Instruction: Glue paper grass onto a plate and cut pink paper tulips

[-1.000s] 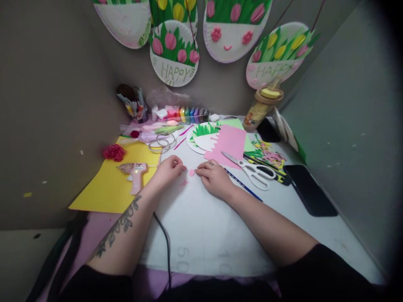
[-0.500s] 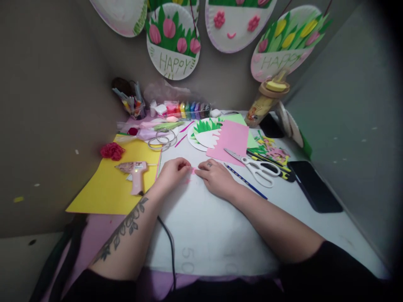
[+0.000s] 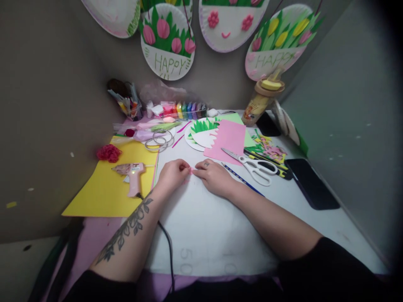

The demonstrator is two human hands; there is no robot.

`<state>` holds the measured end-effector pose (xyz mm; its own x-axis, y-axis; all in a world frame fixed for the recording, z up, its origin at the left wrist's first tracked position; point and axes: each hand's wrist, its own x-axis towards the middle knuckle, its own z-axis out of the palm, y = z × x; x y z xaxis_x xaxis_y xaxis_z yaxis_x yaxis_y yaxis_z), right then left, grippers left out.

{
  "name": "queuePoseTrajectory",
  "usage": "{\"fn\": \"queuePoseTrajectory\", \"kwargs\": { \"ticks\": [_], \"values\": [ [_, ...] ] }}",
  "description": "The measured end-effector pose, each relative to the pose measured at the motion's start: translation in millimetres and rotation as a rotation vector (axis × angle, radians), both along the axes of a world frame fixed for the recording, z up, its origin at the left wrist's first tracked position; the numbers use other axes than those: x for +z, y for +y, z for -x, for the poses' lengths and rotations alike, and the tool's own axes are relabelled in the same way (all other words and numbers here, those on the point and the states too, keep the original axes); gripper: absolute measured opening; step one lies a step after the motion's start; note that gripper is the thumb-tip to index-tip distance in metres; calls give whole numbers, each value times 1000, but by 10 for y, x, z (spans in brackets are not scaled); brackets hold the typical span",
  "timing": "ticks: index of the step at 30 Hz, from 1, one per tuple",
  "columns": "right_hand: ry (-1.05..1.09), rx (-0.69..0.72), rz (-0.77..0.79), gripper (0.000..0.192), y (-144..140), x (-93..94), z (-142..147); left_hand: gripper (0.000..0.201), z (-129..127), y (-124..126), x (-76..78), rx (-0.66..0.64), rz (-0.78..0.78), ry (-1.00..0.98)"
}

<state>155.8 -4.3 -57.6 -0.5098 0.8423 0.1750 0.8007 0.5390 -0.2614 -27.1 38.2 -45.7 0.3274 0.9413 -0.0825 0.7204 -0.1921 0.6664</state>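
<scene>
A small pink paper piece [image 3: 191, 170] lies low over the white table mat, between my two hands. My left hand [image 3: 174, 173] is closed, its thumb and fingertips pinching the left side of the piece. From the other side my right hand [image 3: 214, 176] meets it, fingers bent together and fingertips pressed to its right edge. More faint pink shows on the mat just below the left fingertips. The piece is too small to make out its exact shape.
Left, a pink glue gun [image 3: 134, 178] rests on yellow paper [image 3: 94, 188]. Beyond my right hand lie white-handled scissors [image 3: 252, 165], a blue pencil [image 3: 242, 179], pink paper [image 3: 228, 138] and a phone [image 3: 311, 183]. A paper plate with green grass [image 3: 198, 140] and a tumbler [image 3: 262, 100] stand further back.
My hands stay almost in place, with the fingertips now slightly closer around the pink paper piece. The whole view has shifted a little.
</scene>
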Motion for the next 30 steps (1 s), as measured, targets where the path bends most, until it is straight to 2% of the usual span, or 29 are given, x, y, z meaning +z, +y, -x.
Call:
{"fn": "queuePoseTrajectory", "kwargs": {
  "ticks": [13, 25, 30],
  "values": [
    [-20, 10, -8, 32, 7, 6, -8, 12, -57, -42, 43, 38, -52, 77],
    [-29, 73, -20, 30, 25, 11, -26, 9, -81, -70, 49, 85, -32, 144],
    [-16, 74, -21, 32, 22, 3, -30, 13, 7, -75, 56, 73, -34, 88]
  ]
}}
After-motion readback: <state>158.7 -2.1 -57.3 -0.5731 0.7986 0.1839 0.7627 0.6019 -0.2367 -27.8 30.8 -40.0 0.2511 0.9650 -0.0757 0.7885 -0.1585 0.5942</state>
